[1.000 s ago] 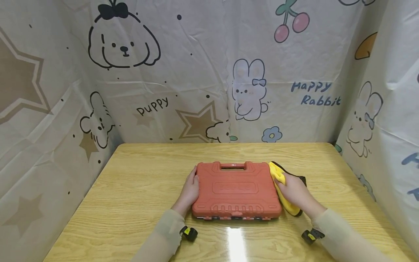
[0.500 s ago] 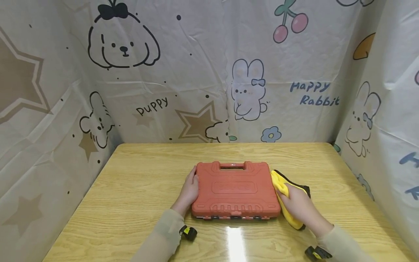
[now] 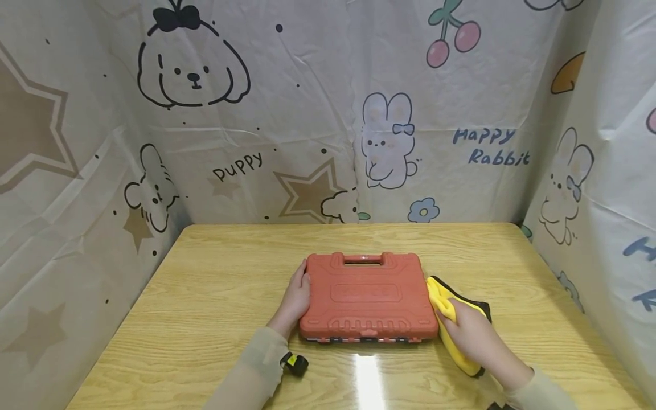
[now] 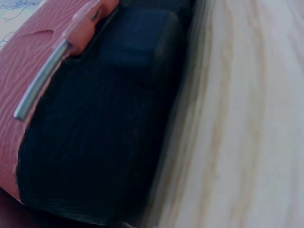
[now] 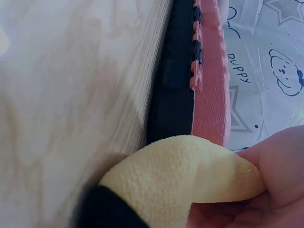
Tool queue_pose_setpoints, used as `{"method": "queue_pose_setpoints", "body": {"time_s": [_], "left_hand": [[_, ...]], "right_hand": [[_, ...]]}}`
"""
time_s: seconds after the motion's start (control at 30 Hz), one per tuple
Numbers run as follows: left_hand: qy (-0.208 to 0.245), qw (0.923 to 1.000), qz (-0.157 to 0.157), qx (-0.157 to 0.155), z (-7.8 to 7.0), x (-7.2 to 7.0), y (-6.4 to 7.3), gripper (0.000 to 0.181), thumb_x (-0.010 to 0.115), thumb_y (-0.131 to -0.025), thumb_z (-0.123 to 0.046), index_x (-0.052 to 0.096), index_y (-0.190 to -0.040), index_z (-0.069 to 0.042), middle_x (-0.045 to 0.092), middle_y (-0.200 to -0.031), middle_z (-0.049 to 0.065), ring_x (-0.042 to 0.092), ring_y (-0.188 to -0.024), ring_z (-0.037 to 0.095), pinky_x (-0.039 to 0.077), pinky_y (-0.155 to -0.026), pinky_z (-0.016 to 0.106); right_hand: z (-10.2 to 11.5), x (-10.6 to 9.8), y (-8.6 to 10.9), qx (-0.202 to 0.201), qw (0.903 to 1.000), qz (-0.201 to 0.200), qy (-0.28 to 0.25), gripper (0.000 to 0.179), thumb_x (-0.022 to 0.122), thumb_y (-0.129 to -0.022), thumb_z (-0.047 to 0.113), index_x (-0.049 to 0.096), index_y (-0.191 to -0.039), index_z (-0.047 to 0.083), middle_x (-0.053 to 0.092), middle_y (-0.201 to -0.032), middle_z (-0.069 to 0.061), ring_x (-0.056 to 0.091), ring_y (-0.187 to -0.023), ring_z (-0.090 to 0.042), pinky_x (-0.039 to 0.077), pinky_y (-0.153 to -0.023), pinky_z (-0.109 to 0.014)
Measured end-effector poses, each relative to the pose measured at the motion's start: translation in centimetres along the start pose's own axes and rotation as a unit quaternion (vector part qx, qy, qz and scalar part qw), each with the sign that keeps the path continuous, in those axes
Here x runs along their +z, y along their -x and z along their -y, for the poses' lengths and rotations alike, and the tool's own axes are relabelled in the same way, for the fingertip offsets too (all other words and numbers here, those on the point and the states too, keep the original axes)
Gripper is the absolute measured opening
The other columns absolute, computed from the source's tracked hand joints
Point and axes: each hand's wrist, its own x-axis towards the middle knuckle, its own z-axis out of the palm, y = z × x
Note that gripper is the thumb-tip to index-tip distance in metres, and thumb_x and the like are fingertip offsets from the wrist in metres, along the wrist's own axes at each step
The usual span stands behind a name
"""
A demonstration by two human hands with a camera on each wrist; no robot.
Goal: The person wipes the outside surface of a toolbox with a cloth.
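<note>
A closed red plastic tool case with a black lower half lies flat on the wooden table, its carrying handle at the far side. Along its left side lies my left hand, fingers fairly straight against the edge and thumb near the lid. My right hand pinches a bunched yellow cloth with black edging against the case's right side. In the right wrist view the folded cloth covers the near corner of the case. The left wrist view shows the black side and a metal hinge pin.
The wooden table extends around the case, with a bright light reflection in front of it. A patterned fabric curtain encloses the back and both sides. A small black wrist camera sits on the left sleeve.
My right hand has moved toward the near right with the yellow cloth, sliding down along the case's right side. The left hand and the case have stayed nearly in place.
</note>
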Motion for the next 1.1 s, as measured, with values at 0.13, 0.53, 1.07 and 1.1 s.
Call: {"method": "queue_pose_setpoints", "body": {"time_s": [0.13,0.53,1.07,1.1], "left_hand": [[0.000,1.0000,0.001,0.000,0.0,0.0,0.0,0.053,0.027,-0.114,-0.017,0.019,-0.165,-0.005,0.020,-0.169,0.024,0.015,-0.157,0.043,0.015,-0.128,0.059],[0.003,1.0000,-0.001,0.004,0.2,-0.2,-0.1,0.053,0.026,-0.113,-0.017,0.019,-0.165,-0.004,0.020,-0.169,0.025,0.015,-0.157,0.043,0.015,-0.128,0.059],[0.004,1.0000,0.006,0.000,0.4,0.0,-0.1,0.054,0.026,-0.114,-0.017,0.018,-0.165,-0.005,0.019,-0.169,0.025,0.015,-0.157,0.043,0.015,-0.128,0.060],[0.002,1.0000,0.006,0.001,0.4,0.0,-0.1,0.054,0.026,-0.114,-0.017,0.018,-0.165,-0.005,0.019,-0.169,0.025,0.015,-0.157,0.044,0.015,-0.127,0.060]], "right_hand": [[0.0,0.0,0.5,-0.007,1.0000,0.000,-0.002,0.015,0.060,-0.103,0.016,0.056,-0.092,0.008,0.046,-0.069,0.000,0.045,-0.060,-0.013,0.039,-0.051,-0.024],[0.0,-0.1,1.5,-0.036,0.9991,-0.011,0.021,0.021,0.066,-0.101,0.017,0.054,-0.084,0.012,0.044,-0.066,0.003,0.042,-0.058,-0.010,0.038,-0.051,-0.024],[1.0,-1.0,2.5,-0.017,0.9940,0.057,0.092,0.021,0.064,-0.102,0.021,0.056,-0.085,0.012,0.038,-0.066,0.002,0.042,-0.060,-0.015,0.036,-0.054,-0.028],[1.0,-1.0,2.5,-0.016,0.9938,0.061,0.092,0.020,0.063,-0.102,0.022,0.057,-0.086,0.012,0.038,-0.067,0.002,0.042,-0.060,-0.015,0.036,-0.055,-0.028]]}}
